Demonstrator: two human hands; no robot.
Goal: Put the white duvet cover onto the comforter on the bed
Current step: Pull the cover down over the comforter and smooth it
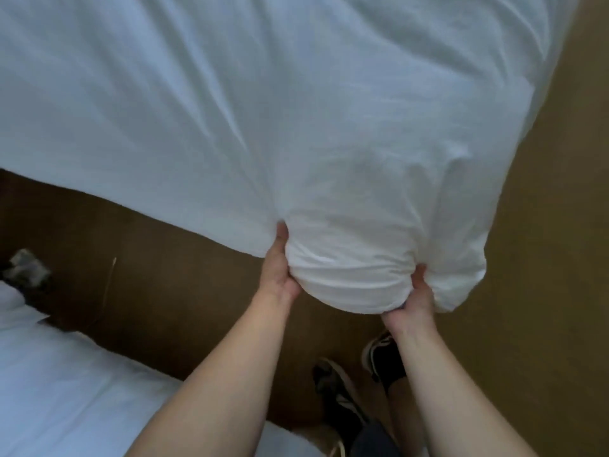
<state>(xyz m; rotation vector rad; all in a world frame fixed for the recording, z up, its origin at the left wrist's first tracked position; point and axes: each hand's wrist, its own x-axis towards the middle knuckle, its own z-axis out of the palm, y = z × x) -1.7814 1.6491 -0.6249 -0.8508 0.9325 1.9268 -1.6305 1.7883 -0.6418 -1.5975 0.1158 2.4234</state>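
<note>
The white duvet cover fills the upper part of the head view, spread wide and lifted off the floor, with a bulging padded corner at the lower right. My left hand grips the near edge of that bulge with its fingers curled into the fabric. My right hand grips the same bunched edge a little further right, thumb pressed into the cloth. The comforter itself is hidden inside the cover; only its bulk shows.
Brown carpet lies under the raised cover. A second white bed surface sits at the lower left. My dark shoes stand on the floor below my arms. A small grey object lies at the far left.
</note>
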